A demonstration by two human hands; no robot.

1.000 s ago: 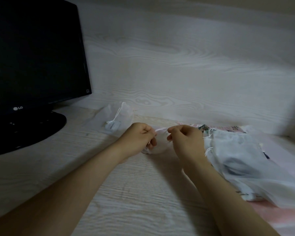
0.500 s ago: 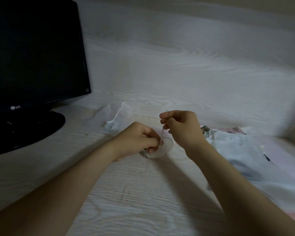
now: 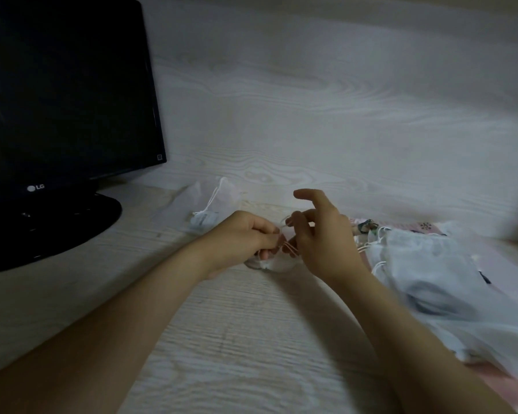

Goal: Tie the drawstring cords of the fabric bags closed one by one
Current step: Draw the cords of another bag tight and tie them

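Lowered beside left hand (image 3: 245, 238), right hand (image 3: 322, 237) raises its forefinger (image 3: 305, 195), other fingers (image 3: 301, 221) apparently hooking cords (image 3: 290, 249); left hand pinches them taut, steadying small bag (image 3: 277, 264) beneath; pile (image 3: 431, 264) waits at three o'clock.

There is just one camera, worn on my head. It looks forward and down along my forearms (image 3: 150, 294), close over my left hand (image 3: 245, 237) and right hand (image 3: 323, 237), which meet mid-frame. Its wide angle takes in the table (image 3: 222, 339), the wall panel (image 3: 311, 100) behind, the monitor (image 3: 63, 94) at far left and the heap of bags (image 3: 431, 264) at right.
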